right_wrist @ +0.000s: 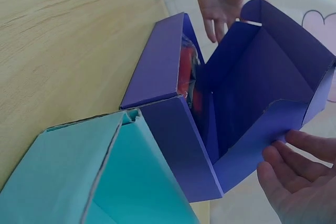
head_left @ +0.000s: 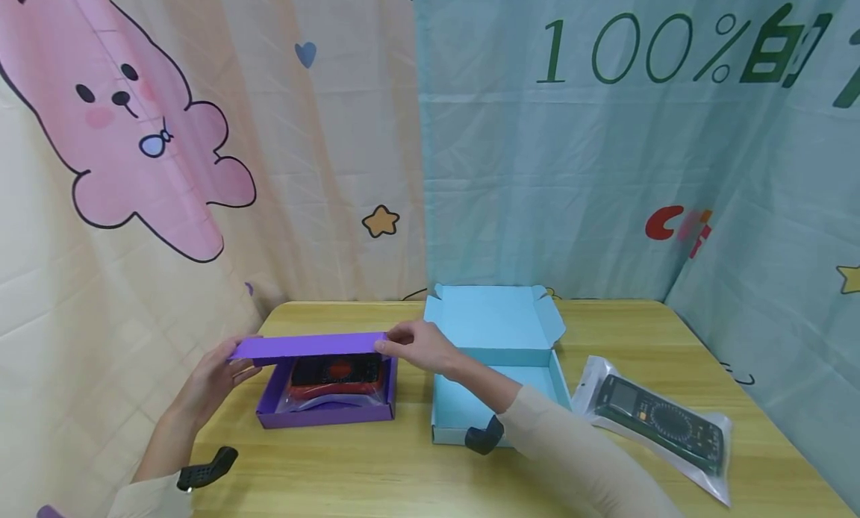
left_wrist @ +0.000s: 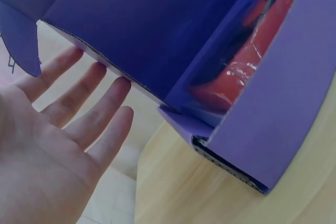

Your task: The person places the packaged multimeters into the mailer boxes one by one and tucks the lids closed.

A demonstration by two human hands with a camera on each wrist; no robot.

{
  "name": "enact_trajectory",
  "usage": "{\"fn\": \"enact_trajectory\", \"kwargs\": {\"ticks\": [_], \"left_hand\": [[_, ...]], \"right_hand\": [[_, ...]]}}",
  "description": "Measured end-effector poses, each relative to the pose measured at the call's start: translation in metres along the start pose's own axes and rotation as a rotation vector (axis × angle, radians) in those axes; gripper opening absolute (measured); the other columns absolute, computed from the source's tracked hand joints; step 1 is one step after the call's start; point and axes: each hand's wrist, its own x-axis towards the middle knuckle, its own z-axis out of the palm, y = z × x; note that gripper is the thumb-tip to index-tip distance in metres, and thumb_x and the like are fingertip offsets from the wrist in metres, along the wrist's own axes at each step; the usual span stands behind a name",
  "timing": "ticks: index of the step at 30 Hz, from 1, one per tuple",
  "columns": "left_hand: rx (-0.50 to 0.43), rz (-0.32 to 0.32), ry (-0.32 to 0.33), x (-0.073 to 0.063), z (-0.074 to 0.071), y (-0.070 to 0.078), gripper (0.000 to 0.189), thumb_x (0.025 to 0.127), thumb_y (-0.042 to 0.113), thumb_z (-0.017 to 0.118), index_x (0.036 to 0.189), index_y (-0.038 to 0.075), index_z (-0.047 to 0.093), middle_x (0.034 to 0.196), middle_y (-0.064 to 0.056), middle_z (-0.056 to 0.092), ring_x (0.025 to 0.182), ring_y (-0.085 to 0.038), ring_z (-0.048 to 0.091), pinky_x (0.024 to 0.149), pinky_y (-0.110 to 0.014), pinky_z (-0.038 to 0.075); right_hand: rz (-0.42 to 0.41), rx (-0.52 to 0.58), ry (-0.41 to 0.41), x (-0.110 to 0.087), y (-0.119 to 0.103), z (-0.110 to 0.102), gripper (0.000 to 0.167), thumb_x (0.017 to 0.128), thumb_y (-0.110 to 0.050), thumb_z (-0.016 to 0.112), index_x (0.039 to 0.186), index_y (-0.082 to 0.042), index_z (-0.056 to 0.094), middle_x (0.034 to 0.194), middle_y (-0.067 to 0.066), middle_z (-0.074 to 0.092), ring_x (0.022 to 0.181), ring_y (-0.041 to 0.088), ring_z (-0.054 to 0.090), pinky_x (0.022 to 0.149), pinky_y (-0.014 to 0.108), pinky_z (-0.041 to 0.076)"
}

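We find both hands at the lid [head_left: 309, 347] of the purple box [head_left: 327, 398], which sits at the left of the worktop [head_left: 376, 473]. The lid is half lowered over a red device [head_left: 336, 376] in clear wrap lying inside. The left hand [head_left: 213, 380] has straight fingers [left_wrist: 100, 103] under the lid's left edge; its grip is loose and clasps nothing. The right hand [head_left: 419, 346] touches the lid's right flap [right_wrist: 262, 140] with relaxed fingers, likewise without clasping. We judge the closing of the box to be in hand; the next move calls for bringing the lid level and tucking its side flaps inside the walls. Just right of it stands an open light blue box [head_left: 493, 369], under the right forearm, which may crowd the right flap. A dark meter in a clear bag [head_left: 658, 421] lies well apart.
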Motion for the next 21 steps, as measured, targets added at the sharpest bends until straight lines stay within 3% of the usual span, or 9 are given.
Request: {"fn": "enact_trajectory", "kwargs": {"ticks": [5, 13, 21], "left_hand": [[-0.029, 0.012, -0.022, -0.004, -0.002, -0.004, 0.055, 0.111, 0.006, 0.016, 0.140, 0.012, 0.063, 0.136, 0.001, 0.066, 0.120, -0.014, 0.064, 0.102, -0.030, 0.050], [0.064, 0.015, 0.019, -0.009, -0.002, -0.008, 0.050, 0.110, 0.001, 0.020, 0.142, 0.005, 0.059, 0.137, 0.002, 0.063, 0.117, -0.011, 0.064, 0.100, -0.029, 0.051], [0.058, 0.014, 0.014, -0.013, -0.001, -0.011, 0.048, 0.110, -0.002, 0.022, 0.141, 0.001, 0.058, 0.138, -0.001, 0.062, 0.116, -0.012, 0.065, 0.100, -0.026, 0.051]], "right_hand": [[0.010, -0.007, -0.010, -0.002, 0.000, 0.002, 0.053, 0.094, -0.048, 0.074, 0.128, -0.009, 0.071, 0.115, -0.003, 0.072, 0.107, 0.013, 0.066, 0.089, 0.034, 0.057], [-0.019, 0.019, -0.054, -0.006, 0.004, 0.003, 0.067, 0.092, -0.046, 0.077, 0.143, -0.008, 0.057, 0.126, 0.002, 0.069, 0.116, 0.019, 0.064, 0.091, 0.033, 0.056], [-0.038, -0.050, -0.060, -0.007, 0.006, 0.007, 0.061, 0.094, -0.048, 0.075, 0.138, -0.008, 0.064, 0.127, 0.003, 0.069, 0.116, 0.020, 0.065, 0.094, 0.033, 0.055]]}}
